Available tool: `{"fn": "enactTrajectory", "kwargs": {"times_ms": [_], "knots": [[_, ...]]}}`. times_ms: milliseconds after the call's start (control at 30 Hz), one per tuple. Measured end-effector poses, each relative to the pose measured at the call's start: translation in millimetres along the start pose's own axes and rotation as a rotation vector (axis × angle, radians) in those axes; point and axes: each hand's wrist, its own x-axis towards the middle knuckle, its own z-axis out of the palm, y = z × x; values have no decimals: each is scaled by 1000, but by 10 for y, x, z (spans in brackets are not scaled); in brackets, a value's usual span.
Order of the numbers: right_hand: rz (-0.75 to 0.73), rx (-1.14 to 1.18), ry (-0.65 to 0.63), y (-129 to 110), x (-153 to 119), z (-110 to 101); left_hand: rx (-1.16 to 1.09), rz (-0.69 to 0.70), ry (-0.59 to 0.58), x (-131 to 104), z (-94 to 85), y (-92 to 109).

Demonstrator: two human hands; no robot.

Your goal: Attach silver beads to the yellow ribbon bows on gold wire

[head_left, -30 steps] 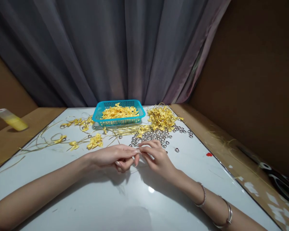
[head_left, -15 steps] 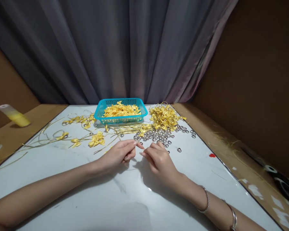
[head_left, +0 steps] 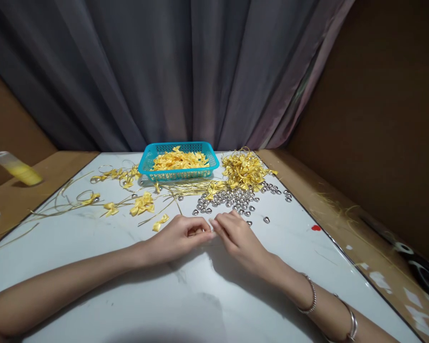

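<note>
My left hand [head_left: 180, 238] and my right hand [head_left: 236, 233] meet fingertip to fingertip above the middle of the white table [head_left: 171, 305]. Both have their fingers drawn into a pinch, and whatever is between them is too small to make out. Just beyond the hands lies a spread of small silver rings [head_left: 232, 200]. To the left of my left hand is a yellow ribbon bow [head_left: 160, 222], with a larger clump of yellow bows [head_left: 142, 204] behind it. Gold cords [head_left: 186, 188] lie in a bundle behind the hands.
A blue basket [head_left: 143, 169] of yellow bows stands at the back, with a heap of corded bows [head_left: 245, 169] on its right. Loose cords with bows [head_left: 91, 199] stretch left. Black-handled scissors [head_left: 420, 269] lie off the right edge, a yellow spool [head_left: 21, 171] off the left.
My left hand has turned, and its index finger has curled from pointing out into a pinch against the thumb. The right hand stays pinched beside it. The view has shifted slightly.
</note>
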Motion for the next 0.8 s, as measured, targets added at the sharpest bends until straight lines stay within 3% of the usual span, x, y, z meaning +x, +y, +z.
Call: {"fn": "enactTrajectory", "kwargs": {"times_ms": [167,267,500,800], "knots": [[136,490,-158,52,59,-125,-177,-47,36,21,-41,65],[146,615,-217,68,67,-149,-267,-93,41,21,-51,74],[288,662,-149,18,50,-121,-283,-83,29,16,-59,92],[209,489,-109,16,52,-158,-217,-32,92,37,-54,50]]}}
